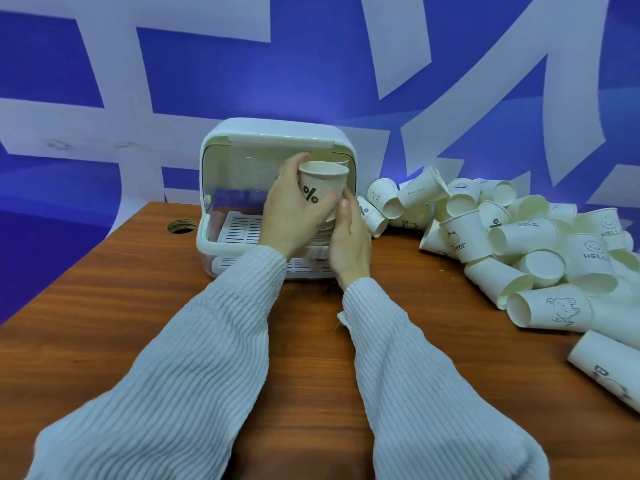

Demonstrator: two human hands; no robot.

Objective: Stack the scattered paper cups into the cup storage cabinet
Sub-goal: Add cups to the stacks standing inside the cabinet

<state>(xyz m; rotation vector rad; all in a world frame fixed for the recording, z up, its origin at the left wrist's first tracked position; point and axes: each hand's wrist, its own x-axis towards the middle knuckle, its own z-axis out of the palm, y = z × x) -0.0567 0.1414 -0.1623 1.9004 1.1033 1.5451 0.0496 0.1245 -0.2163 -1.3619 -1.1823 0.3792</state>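
**Cup held upright at the cabinet mouth**

The white domed plastic storage cabinet (221, 188) stands open-fronted on the brown wooden surface (104, 323). Before its opening, the left hand (294, 209) wraps its fingers round a white paper cup with a percent mark (320, 188), mouth up, long axis nearly vertical. The right hand (349, 244), fingers curled, touches the cups stacked beneath. Farther right lies a heap of loose white paper cups (519, 244), mostly tipped sideways.
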